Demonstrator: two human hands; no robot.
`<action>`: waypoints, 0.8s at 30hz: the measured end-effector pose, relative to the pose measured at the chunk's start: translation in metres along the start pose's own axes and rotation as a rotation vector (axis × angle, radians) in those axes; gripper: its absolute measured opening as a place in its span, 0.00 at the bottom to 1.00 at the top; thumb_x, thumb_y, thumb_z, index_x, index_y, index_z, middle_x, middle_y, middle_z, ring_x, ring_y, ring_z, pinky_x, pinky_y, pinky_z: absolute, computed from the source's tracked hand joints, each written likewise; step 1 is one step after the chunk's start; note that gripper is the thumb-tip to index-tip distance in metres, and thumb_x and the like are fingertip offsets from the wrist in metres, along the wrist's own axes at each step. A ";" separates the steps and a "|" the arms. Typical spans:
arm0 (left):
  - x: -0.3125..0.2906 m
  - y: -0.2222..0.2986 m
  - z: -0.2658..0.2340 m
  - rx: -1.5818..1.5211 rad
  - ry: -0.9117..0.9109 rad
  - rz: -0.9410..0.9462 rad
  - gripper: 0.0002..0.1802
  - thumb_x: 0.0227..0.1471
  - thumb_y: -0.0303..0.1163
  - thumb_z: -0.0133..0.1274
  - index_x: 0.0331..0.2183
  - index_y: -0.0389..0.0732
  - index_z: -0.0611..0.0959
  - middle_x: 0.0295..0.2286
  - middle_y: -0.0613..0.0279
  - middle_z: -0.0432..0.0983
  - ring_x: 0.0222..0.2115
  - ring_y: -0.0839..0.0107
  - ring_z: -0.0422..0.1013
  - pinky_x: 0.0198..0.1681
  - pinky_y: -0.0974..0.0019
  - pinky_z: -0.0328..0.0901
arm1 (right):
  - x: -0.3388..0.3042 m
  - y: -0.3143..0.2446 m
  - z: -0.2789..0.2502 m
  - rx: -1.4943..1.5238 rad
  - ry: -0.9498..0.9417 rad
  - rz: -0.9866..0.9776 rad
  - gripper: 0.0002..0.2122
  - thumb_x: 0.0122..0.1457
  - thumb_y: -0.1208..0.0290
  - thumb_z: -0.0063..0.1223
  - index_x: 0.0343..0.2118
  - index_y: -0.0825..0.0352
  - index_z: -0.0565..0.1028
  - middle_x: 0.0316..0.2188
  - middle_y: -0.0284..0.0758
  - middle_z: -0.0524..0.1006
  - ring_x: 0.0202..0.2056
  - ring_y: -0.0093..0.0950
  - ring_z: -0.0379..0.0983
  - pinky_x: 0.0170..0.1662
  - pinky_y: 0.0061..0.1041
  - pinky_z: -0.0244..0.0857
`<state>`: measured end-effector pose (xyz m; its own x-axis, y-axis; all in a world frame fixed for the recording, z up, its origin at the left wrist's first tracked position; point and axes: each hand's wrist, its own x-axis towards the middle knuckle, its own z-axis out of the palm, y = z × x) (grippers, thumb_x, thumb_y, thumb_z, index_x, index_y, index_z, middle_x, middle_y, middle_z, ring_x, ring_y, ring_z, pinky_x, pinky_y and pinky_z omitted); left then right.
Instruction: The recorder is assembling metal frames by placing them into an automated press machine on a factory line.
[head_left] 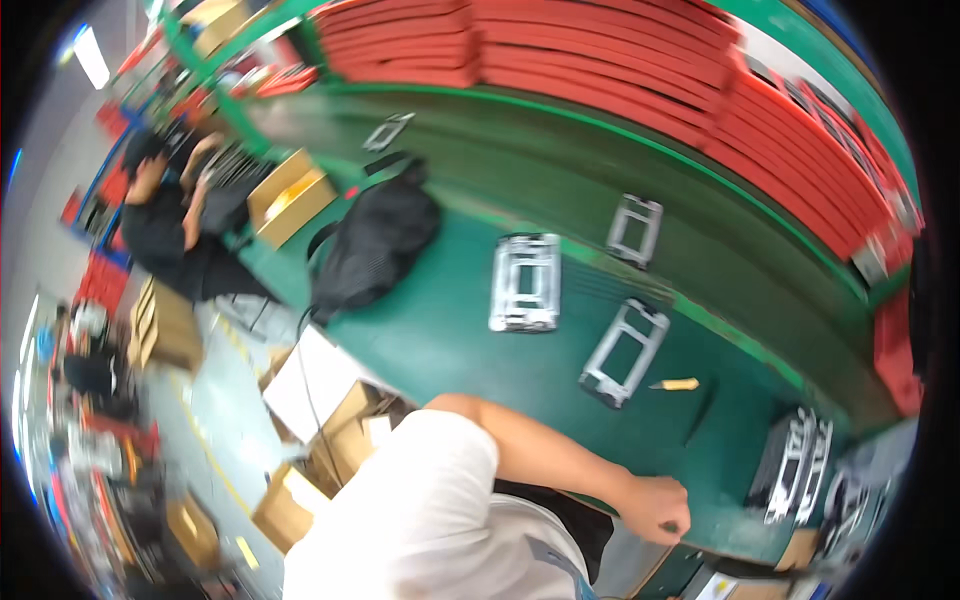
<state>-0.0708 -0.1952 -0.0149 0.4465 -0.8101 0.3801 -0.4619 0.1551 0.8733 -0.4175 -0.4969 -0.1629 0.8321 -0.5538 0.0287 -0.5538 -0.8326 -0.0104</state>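
My left hand (655,508) is curled closed at the near edge of the green table (440,345), its bare forearm coming out of a white sleeve. Whether anything is inside the fingers, I cannot make out. My right hand is out of the picture. Beyond the left hand lies a small yellow-handled tool (680,384) with a thin tip, and beside it a thin dark strip (703,412). Farther off, a rectangular metal frame (597,376) lies at a slant, with a stack of similar frames (497,285) to its left. More frames stand on edge (775,470) at the right.
Another frame (612,235) lies on the ledge behind the table. A black bag (380,240) and an open cardboard box (290,205) sit at the far left. Red trays (600,60) fill the shelf above. A person (165,220) in dark clothes works at left; cartons (290,505) stand below.
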 end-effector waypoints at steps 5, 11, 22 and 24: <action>-0.011 -0.004 0.002 0.037 0.055 0.045 0.13 0.50 0.36 0.54 0.19 0.39 0.80 0.12 0.60 0.72 0.15 0.57 0.71 0.20 0.55 0.61 | 0.027 -0.031 -0.013 0.122 0.225 -0.225 0.18 0.60 0.60 0.58 0.47 0.68 0.72 0.45 0.48 0.74 0.45 0.31 0.68 0.53 0.26 0.60; 0.001 0.019 0.005 -0.112 -0.039 0.047 0.11 0.50 0.35 0.54 0.24 0.38 0.84 0.13 0.63 0.72 0.16 0.65 0.70 0.22 0.60 0.62 | 0.026 -0.032 -0.014 0.115 0.283 -0.272 0.14 0.60 0.63 0.56 0.40 0.69 0.73 0.39 0.49 0.74 0.39 0.37 0.69 0.46 0.31 0.62; 0.073 0.157 0.122 -1.228 -0.449 0.383 0.12 0.53 0.40 0.54 0.30 0.42 0.82 0.21 0.66 0.75 0.22 0.68 0.69 0.29 0.65 0.63 | 0.012 -0.026 -0.013 0.120 0.327 -0.267 0.11 0.59 0.67 0.53 0.28 0.72 0.76 0.27 0.50 0.76 0.27 0.48 0.72 0.31 0.41 0.67; 0.080 0.162 0.136 -1.226 -0.450 0.389 0.12 0.53 0.40 0.54 0.30 0.42 0.82 0.21 0.66 0.75 0.22 0.68 0.69 0.29 0.65 0.63 | 0.003 -0.017 -0.013 0.112 0.345 -0.259 0.12 0.59 0.67 0.53 0.26 0.72 0.75 0.26 0.50 0.76 0.26 0.49 0.72 0.30 0.42 0.67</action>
<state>-0.2138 -0.3113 0.1151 0.0501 -0.6750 0.7361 0.5773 0.6210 0.5302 -0.4059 -0.4842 -0.1501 0.8740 -0.3078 0.3759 -0.3057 -0.9498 -0.0669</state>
